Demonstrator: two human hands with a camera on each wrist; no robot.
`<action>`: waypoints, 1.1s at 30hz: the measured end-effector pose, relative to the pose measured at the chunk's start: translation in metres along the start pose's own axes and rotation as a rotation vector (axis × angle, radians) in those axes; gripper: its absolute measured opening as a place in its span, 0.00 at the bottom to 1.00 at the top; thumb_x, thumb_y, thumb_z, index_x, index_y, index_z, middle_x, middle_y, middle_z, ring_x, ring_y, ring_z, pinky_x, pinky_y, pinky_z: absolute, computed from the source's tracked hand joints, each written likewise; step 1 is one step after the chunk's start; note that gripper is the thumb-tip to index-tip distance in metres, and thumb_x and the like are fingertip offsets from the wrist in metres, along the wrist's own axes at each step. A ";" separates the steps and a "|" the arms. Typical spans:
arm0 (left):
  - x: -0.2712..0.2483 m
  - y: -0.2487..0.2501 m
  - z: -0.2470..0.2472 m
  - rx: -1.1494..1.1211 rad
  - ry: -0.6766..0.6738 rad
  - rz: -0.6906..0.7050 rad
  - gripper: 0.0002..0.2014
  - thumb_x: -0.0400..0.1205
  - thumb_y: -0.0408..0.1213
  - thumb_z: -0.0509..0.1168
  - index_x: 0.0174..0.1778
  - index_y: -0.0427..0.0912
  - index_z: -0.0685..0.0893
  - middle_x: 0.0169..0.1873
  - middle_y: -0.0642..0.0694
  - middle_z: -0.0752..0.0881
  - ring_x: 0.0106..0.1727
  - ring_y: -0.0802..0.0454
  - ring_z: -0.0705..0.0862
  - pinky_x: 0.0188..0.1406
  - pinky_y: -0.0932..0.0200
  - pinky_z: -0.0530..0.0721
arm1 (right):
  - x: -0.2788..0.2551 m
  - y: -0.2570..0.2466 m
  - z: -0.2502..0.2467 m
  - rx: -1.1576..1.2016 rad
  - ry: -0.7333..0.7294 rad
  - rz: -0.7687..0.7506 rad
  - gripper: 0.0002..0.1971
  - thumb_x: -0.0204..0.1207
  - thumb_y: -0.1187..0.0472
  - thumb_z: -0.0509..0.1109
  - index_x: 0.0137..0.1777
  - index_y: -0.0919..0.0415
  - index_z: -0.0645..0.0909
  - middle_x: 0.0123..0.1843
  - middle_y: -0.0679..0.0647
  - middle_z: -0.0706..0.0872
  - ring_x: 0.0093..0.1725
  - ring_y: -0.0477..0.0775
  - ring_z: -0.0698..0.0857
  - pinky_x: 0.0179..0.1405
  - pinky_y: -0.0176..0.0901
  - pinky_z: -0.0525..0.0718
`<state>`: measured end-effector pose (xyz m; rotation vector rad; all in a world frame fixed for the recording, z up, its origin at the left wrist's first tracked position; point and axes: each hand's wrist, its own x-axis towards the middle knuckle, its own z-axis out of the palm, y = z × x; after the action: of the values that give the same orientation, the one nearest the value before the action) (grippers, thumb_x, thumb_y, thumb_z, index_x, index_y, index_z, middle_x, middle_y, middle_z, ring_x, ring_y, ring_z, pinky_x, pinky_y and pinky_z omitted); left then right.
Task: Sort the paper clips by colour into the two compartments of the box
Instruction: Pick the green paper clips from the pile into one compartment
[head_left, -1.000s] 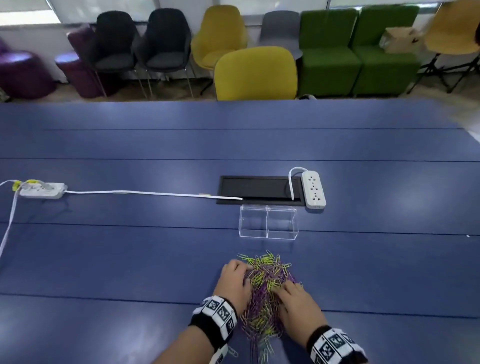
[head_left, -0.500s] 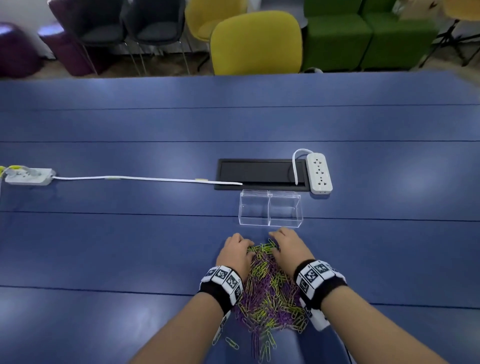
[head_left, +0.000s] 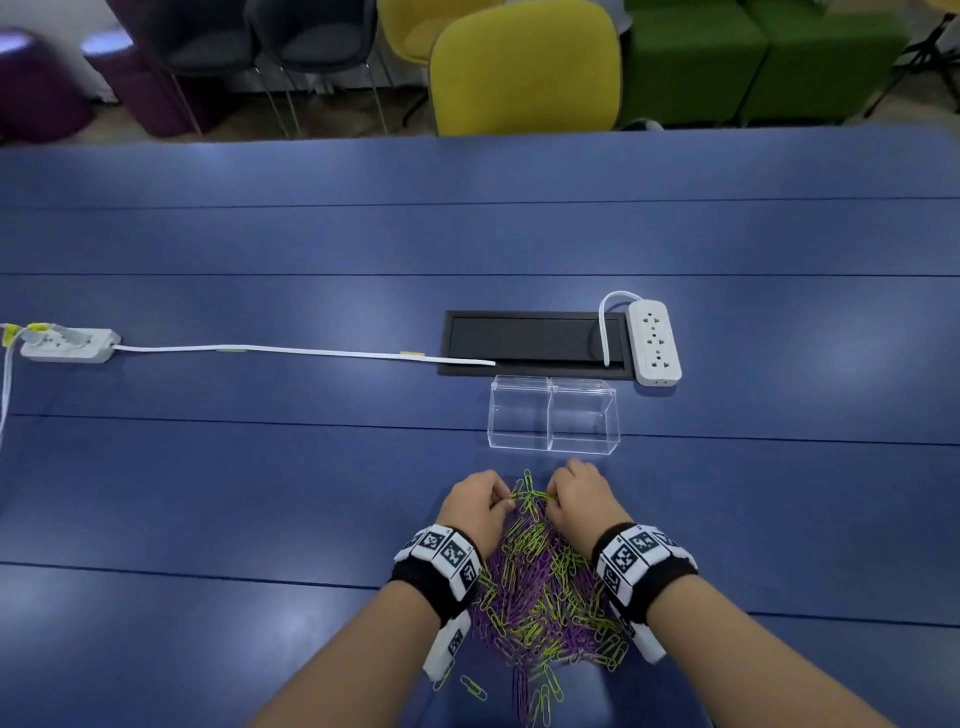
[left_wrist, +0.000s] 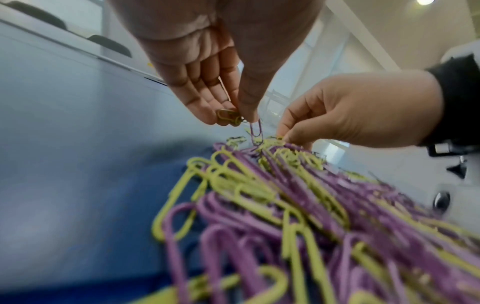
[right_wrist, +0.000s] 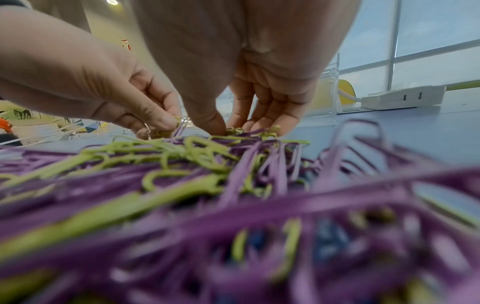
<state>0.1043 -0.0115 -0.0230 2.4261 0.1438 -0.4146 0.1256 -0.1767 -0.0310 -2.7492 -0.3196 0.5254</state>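
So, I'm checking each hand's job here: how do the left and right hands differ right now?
The left hand pinches a purple clip clear of the pile and also holds a yellow-green one; the right hand has its fingertips down in the pile, on yellow-green clips. Both work at the pile's far edge, near the clear box.

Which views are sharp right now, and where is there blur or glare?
Head view: sharp, soft glare patches on the blue table. Left wrist view: purple and yellow-green paper clips blurred near the lens, left hand sharper. Right wrist view: near clips smeared, right hand clearer.
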 end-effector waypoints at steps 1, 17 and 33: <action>-0.001 0.000 -0.001 -0.044 0.015 -0.018 0.05 0.78 0.38 0.68 0.38 0.49 0.80 0.36 0.55 0.82 0.39 0.57 0.81 0.46 0.58 0.83 | -0.001 -0.001 -0.002 0.008 -0.005 0.000 0.10 0.78 0.60 0.61 0.56 0.61 0.78 0.58 0.56 0.78 0.61 0.57 0.74 0.63 0.45 0.71; -0.006 -0.001 -0.018 -0.212 -0.029 -0.109 0.02 0.79 0.36 0.68 0.42 0.48 0.85 0.33 0.56 0.83 0.34 0.64 0.78 0.34 0.74 0.73 | 0.019 -0.019 -0.075 0.565 0.131 0.116 0.09 0.81 0.60 0.63 0.56 0.55 0.83 0.44 0.52 0.87 0.38 0.47 0.86 0.43 0.44 0.87; -0.013 -0.004 -0.023 -0.574 -0.076 -0.172 0.08 0.79 0.30 0.67 0.35 0.45 0.83 0.34 0.41 0.83 0.36 0.48 0.78 0.39 0.54 0.80 | -0.022 -0.036 -0.021 0.441 -0.151 0.102 0.08 0.75 0.55 0.69 0.52 0.51 0.84 0.49 0.47 0.87 0.50 0.46 0.83 0.53 0.39 0.81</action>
<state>0.0972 0.0059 -0.0044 1.8372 0.3846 -0.4674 0.1083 -0.1553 0.0075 -2.3117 -0.0826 0.7347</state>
